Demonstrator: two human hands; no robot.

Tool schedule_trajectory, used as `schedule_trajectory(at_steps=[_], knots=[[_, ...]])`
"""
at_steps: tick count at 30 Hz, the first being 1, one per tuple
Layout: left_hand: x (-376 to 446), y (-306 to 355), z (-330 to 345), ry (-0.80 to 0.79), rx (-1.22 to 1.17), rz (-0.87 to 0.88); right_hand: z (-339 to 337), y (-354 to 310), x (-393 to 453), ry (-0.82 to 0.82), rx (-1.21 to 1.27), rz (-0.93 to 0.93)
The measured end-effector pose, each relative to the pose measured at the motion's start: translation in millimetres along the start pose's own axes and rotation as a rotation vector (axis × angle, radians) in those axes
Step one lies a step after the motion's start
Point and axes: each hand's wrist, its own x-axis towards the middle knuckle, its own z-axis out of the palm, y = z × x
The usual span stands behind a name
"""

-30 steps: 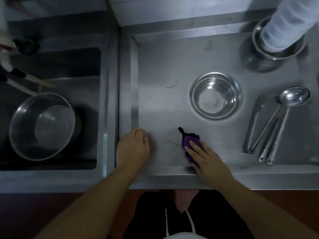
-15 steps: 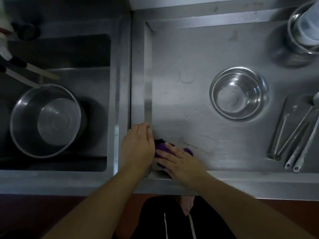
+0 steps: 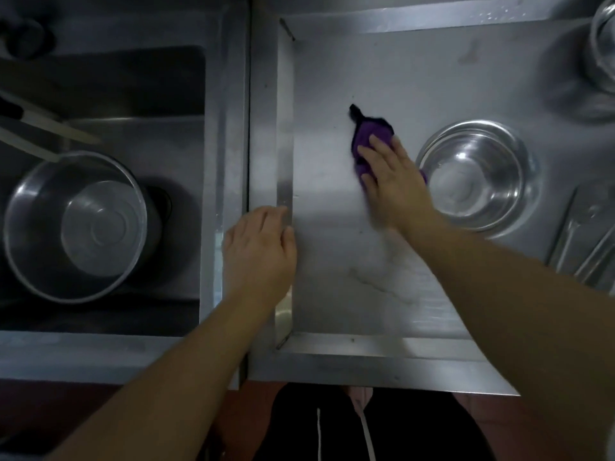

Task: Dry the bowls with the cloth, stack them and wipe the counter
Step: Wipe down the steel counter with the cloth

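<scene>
My right hand (image 3: 392, 181) presses a purple cloth (image 3: 367, 134) flat onto the steel counter (image 3: 332, 261) with straight fingers, just left of a steel bowl (image 3: 476, 174) that stands upright. The cloth sticks out beyond my fingertips towards the back. My left hand (image 3: 259, 251) rests with relaxed fingers on the raised left rim of the counter and holds nothing. A second, larger steel bowl (image 3: 73, 224) sits in the sink (image 3: 116, 94) on the left.
Steel utensils (image 3: 585, 247) lie at the right edge of the counter. A steel container (image 3: 604, 44) is cut off at the top right corner. Knives or utensil handles (image 3: 36, 124) lie in the sink behind the large bowl.
My right hand has slid the cloth from the front left corner beside my left hand away towards the back and right, up beside the bowl. My left hand stays on the rim.
</scene>
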Motion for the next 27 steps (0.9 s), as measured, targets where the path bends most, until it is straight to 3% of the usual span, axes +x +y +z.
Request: schedule_trajectory(at_steps=[4, 8, 11, 14, 17, 21, 27], knots=[[21, -6, -8, -0.005, 0.029, -0.034, -2, -16, -89, -0.088, 0.1, -0.148], [32, -7, -13, 0.03, 0.0, -0.078, 3, -16, -180, -0.311, 0.028, -0.631], [37, -10, -12, 0.066, -0.04, -0.097, 11, -19, -176, -0.436, -0.02, -0.855], [37, -11, -10, 0.106, -0.047, -0.135, 31, -42, -124, -0.417, -0.053, -0.949], [35, -11, -12, 0.176, -0.044, -0.153, 44, -68, -58, -0.357, -0.003, -0.828], [39, -11, -17, 0.26, -0.06, -0.139, 40, -74, 30, -0.224, 0.03, -0.507], [48, -8, -16, 0.187, 0.074, -0.048, 25, -76, 131, -0.205, 0.073, -0.184]])
